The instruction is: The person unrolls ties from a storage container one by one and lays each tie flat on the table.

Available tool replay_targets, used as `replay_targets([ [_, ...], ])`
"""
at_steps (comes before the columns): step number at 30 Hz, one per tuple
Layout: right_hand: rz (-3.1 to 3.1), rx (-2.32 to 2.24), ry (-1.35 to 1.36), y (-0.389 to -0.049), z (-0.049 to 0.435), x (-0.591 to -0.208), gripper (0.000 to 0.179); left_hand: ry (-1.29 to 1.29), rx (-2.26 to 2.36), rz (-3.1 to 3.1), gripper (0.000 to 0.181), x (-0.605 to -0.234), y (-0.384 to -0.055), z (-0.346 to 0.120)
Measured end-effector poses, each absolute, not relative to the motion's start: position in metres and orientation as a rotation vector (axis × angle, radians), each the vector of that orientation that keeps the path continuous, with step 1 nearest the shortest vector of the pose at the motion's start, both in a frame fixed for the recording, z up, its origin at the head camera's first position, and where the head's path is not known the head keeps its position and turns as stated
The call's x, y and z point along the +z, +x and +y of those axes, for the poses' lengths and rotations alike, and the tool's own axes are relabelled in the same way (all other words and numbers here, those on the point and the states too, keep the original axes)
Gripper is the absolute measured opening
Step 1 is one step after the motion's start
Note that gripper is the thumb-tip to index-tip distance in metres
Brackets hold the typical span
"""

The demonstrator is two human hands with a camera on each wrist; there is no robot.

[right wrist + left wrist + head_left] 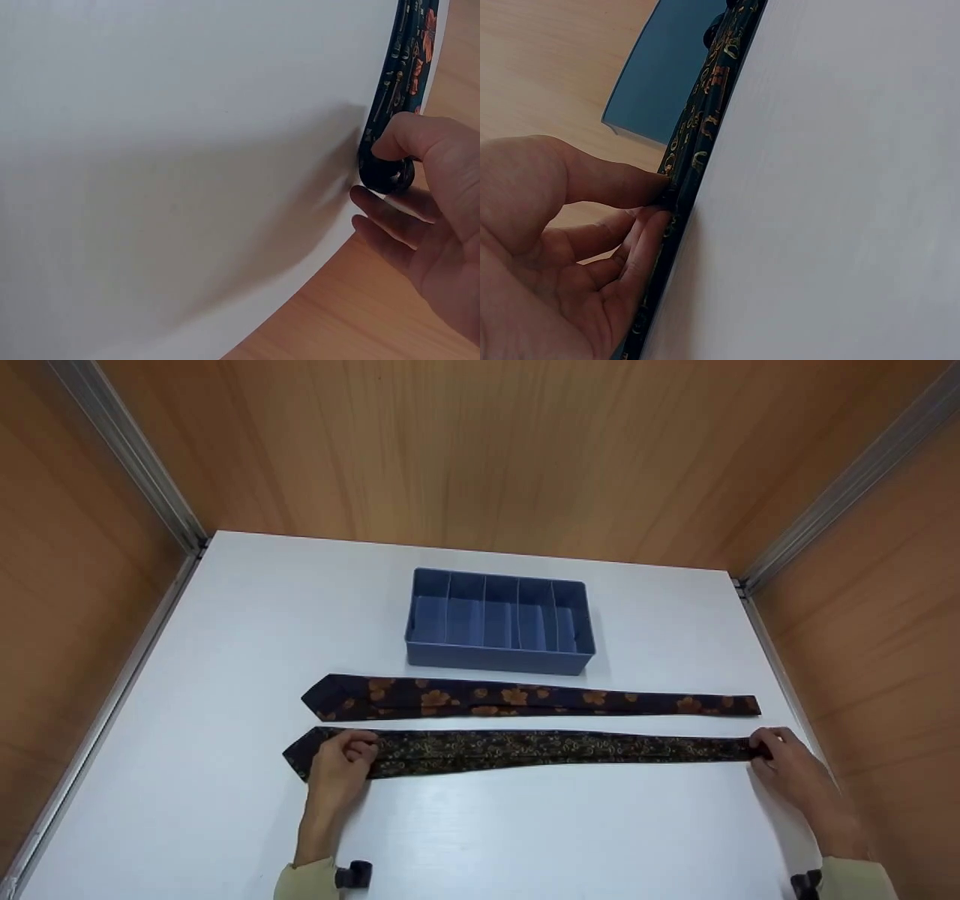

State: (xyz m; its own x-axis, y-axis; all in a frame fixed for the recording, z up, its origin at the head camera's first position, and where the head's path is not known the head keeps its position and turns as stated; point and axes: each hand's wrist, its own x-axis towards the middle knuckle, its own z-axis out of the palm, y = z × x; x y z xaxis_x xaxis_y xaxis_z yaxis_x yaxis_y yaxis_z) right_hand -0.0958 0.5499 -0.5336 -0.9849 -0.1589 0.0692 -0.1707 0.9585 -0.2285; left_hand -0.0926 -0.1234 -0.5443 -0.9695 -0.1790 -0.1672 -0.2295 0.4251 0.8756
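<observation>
Both hands pinch the near tie (525, 750), left hand (341, 769) and right hand (787, 765), on the white counter (525, 832) between wood-panelled walls (487, 450).

Dark tie (525, 751) with small gold print, flat and full-length along the near table edge, wide end leftward

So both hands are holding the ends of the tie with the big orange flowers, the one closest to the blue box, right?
Not quite. In the head view the left hand and right hand hold the ends of the nearer tie, with small gold patterning. The orange-flowered tie lies untouched beside the blue divided box.
</observation>
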Motion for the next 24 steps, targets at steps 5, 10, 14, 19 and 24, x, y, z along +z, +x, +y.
replay_targets([
  [5, -3.069, 0.376, 0.126, -0.091, 0.551, -0.533, 0.020, -0.383, 1.620, 2.598, 0.012, -0.543, -0.092, -0.123],
  [10, -3.108, 0.444, -0.020, -0.088, 0.551, -0.530, 0.022, -0.392, 1.620, 2.591, 0.012, -0.542, -0.092, -0.124],
  [14, -3.037, 0.457, -0.038, -0.088, 0.553, -0.531, 0.019, -0.404, 1.619, 2.586, 0.012, -0.541, -0.092, -0.123],
  [19, -2.970, 0.415, -0.064, -0.088, 0.559, -0.534, 0.015, -0.415, 1.619, 2.580, 0.013, -0.539, -0.091, -0.123],
  [24, -2.907, 0.453, -0.062, -0.088, 0.560, -0.536, 0.013, -0.403, 1.596, 2.583, 0.013, -0.538, -0.092, -0.124],
])
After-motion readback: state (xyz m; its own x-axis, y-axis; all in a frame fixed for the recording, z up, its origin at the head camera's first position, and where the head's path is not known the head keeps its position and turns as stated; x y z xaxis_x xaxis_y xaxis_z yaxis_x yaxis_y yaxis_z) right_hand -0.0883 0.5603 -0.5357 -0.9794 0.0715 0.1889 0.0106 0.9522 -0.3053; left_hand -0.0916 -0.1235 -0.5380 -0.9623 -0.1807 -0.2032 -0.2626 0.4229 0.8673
